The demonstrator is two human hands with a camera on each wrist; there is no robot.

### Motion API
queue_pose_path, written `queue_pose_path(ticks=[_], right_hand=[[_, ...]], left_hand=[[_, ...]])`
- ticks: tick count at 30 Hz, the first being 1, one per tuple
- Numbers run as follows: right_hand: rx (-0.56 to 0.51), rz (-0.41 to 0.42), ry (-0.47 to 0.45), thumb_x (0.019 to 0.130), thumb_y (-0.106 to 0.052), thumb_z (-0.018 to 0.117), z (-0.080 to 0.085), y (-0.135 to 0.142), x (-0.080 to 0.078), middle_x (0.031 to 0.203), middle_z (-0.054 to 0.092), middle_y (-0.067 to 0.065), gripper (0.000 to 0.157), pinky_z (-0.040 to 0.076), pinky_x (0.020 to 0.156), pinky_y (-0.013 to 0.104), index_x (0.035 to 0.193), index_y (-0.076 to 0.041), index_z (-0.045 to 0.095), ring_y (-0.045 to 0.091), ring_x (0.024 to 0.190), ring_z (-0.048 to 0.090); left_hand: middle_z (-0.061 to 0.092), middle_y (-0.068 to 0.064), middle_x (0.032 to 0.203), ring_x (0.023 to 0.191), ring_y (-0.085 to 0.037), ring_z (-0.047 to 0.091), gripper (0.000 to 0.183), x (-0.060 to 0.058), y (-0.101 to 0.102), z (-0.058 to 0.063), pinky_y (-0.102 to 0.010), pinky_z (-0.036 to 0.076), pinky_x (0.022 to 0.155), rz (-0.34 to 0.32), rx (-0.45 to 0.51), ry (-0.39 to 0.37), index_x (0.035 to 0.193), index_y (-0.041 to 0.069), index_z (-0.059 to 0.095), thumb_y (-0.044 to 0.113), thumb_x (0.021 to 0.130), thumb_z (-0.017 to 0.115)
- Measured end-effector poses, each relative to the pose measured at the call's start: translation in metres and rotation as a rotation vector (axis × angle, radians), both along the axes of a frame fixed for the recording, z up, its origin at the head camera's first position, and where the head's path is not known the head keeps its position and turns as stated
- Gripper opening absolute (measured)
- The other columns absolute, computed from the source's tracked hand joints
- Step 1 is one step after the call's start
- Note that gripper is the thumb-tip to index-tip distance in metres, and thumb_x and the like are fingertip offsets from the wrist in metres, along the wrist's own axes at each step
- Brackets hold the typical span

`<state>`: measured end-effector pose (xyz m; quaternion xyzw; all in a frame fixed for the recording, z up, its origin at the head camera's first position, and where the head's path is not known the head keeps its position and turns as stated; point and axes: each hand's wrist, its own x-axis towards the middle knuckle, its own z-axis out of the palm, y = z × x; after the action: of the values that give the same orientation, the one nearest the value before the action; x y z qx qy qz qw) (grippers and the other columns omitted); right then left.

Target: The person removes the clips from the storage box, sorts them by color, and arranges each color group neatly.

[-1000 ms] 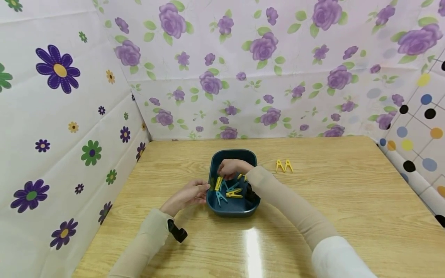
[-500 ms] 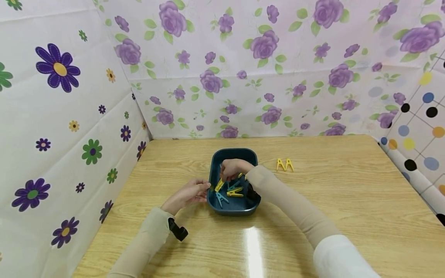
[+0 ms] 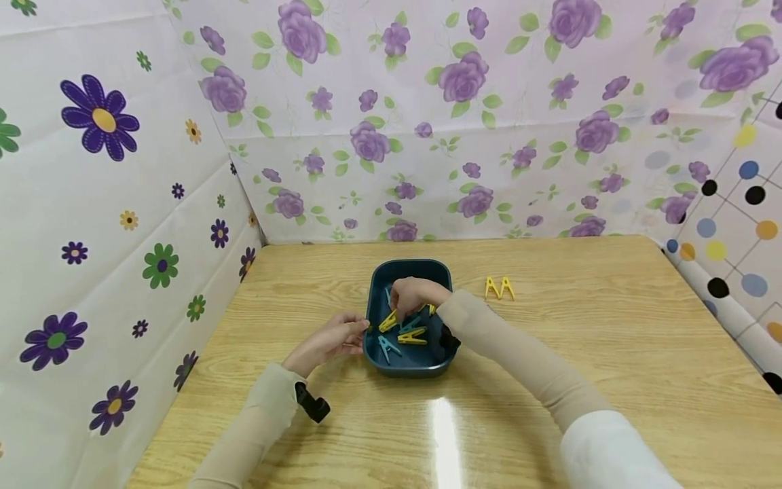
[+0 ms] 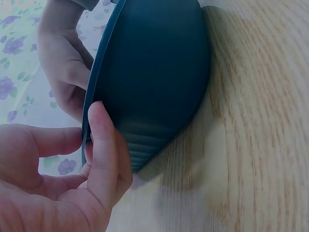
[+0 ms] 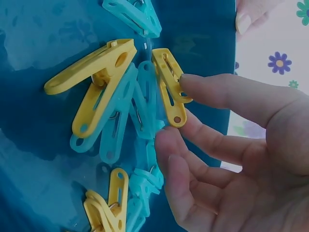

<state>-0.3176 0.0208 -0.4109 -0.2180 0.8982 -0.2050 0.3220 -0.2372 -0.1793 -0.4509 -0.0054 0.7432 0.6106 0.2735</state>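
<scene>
My left hand (image 3: 334,336) pinches the left rim of a dark blue plastic basin (image 3: 408,372), thumb inside and fingers against the outer wall, as the left wrist view (image 4: 104,159) shows. Inside the basin, my right hand (image 3: 414,296) has its thumb and index finger at one end of a yellow clothespin (image 5: 169,87), pinching it. Teal clothespins (image 5: 145,96) lie right beside that one. Another yellow clothespin (image 5: 104,82) rests across a teal one, and more yellow (image 5: 108,205) and teal pegs lie lower in the right wrist view. The right forearm hides part of the basin.
Two yellow clothespins (image 3: 499,288) stand side by side on the wooden table (image 3: 580,305), right of the basin. Flowered sheets (image 3: 366,190) hang behind and to the left, and a dotted one (image 3: 733,251) on the right.
The yellow clothespin at my right fingers has tilted over and shifted slightly right. My right hand has edged a little to the right; the left hand keeps its hold on the rim.
</scene>
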Motion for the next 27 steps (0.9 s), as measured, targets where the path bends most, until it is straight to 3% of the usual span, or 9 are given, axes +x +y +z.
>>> queue_pose_path(ticks=[5, 13, 19, 27], right_hand=[[0.012, 0.019, 0.067, 0.083, -0.013, 0.074, 0.006, 0.006, 0.003, 0.088, 0.063, 0.003, 0.015, 0.054, 0.073, 0.030, 0.096, -0.011, 0.068, 0.014, 0.073, 0.055], [-0.026, 0.046, 0.155, 0.083, -0.016, 0.074, 0.014, 0.023, 0.003, 0.095, 0.066, 0.004, 0.015, 0.056, 0.082, 0.040, 0.096, -0.010, 0.069, 0.027, 0.089, 0.067], [-0.054, 0.067, 0.250, 0.085, -0.021, 0.073, 0.013, 0.035, 0.004, 0.097, 0.067, 0.004, 0.016, 0.050, 0.067, 0.027, 0.096, -0.011, 0.069, 0.016, 0.076, 0.061], [-0.230, -0.037, 0.319, 0.084, -0.021, 0.075, 0.007, 0.051, 0.008, 0.100, 0.068, 0.009, 0.022, 0.053, 0.073, 0.029, 0.100, -0.008, 0.068, 0.018, 0.084, 0.062]], left_hand=[[0.057, -0.004, 0.083, 0.069, -0.011, 0.056, 0.026, -0.001, 0.001, 0.001, -0.022, 0.054, 0.063, 0.003, -0.005, -0.006, 0.113, -0.007, 0.050, 0.017, 0.103, 0.046], [0.057, -0.003, 0.081, 0.068, -0.012, 0.056, 0.022, -0.001, 0.000, 0.000, -0.022, 0.053, 0.061, 0.009, 0.003, -0.011, 0.110, -0.004, 0.051, 0.016, 0.102, 0.047], [0.058, -0.003, 0.080, 0.068, -0.012, 0.056, 0.019, -0.001, -0.001, -0.002, -0.022, 0.053, 0.060, 0.006, 0.014, 0.003, 0.106, -0.001, 0.053, 0.016, 0.102, 0.047], [0.058, -0.004, 0.081, 0.068, -0.011, 0.055, 0.023, 0.000, 0.000, 0.000, -0.021, 0.053, 0.060, 0.005, 0.011, -0.003, 0.109, -0.006, 0.052, 0.016, 0.102, 0.047]])
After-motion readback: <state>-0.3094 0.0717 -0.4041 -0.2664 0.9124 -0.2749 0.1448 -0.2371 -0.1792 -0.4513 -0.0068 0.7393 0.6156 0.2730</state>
